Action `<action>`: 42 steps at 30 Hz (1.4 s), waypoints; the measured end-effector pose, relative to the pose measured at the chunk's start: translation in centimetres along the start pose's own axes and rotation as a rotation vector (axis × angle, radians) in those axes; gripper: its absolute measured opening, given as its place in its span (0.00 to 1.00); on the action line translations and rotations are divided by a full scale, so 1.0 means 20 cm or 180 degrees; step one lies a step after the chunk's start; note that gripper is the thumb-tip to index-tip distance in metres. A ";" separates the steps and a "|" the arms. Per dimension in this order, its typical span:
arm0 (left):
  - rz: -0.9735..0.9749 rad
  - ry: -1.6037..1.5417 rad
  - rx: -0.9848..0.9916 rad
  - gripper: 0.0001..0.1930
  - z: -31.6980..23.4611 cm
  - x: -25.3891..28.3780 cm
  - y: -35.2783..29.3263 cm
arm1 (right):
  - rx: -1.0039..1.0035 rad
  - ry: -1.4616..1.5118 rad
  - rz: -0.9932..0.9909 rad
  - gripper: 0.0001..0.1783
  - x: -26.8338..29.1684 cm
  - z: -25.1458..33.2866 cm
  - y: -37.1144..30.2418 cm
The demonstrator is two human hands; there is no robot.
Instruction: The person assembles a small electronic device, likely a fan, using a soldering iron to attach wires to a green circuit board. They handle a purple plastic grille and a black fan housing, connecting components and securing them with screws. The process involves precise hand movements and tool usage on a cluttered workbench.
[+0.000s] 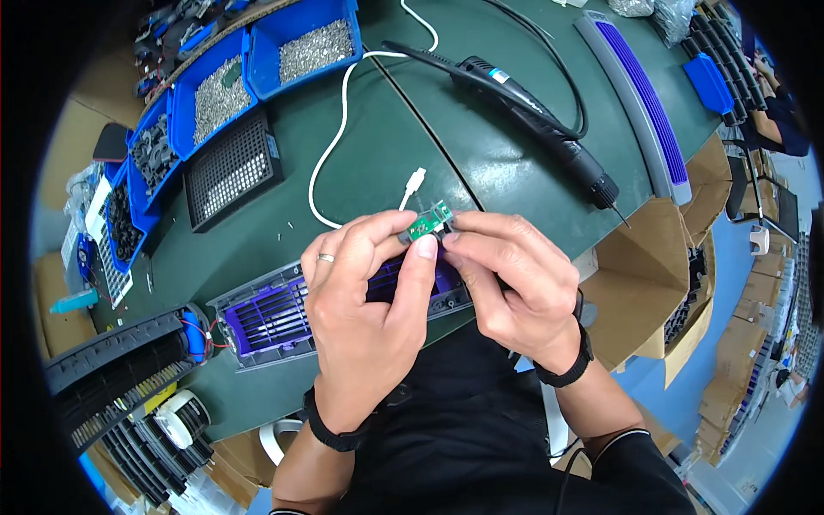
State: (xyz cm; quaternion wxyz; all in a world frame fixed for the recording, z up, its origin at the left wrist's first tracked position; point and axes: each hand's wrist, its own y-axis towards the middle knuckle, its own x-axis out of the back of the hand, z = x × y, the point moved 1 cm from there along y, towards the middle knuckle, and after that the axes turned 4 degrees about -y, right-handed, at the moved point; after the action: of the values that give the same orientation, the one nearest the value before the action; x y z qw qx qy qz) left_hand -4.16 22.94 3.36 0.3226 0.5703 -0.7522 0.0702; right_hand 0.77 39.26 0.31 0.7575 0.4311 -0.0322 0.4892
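Note:
Between my two hands, a small green circuit board (422,228) is held up over the bench's near edge. My left hand (365,287) pinches its left end between thumb and fingers; a ring sits on one finger. The fingertips of my right hand (515,270) grip the board's right side, where a small dark part shows, partly hidden by the fingers. Just beyond lies the white plug of a cable (415,180). Below my hands is a grey housing with a purple slatted grille (266,319), its middle covered by my left hand.
A black electric screwdriver (549,129) lies beyond my right hand, bit pointing right. Blue bins of screws (176,120) and a black screw tray (232,176) stand at the back left. A finished-looking grey-purple housing (639,103) lies far right. An open carton (639,266) stands beside the bench.

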 end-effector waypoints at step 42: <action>-0.0198 -0.0037 -0.0239 0.08 -0.01 -0.02 0.01 | -0.1893 0.2180 0.0392 0.18 0.01 -0.04 0.03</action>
State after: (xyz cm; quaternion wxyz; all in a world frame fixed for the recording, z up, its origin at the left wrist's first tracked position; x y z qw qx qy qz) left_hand -4.13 23.34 3.33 0.3414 0.5812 -0.7381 0.0286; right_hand 0.09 40.00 0.20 0.7848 0.0056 0.0555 0.6172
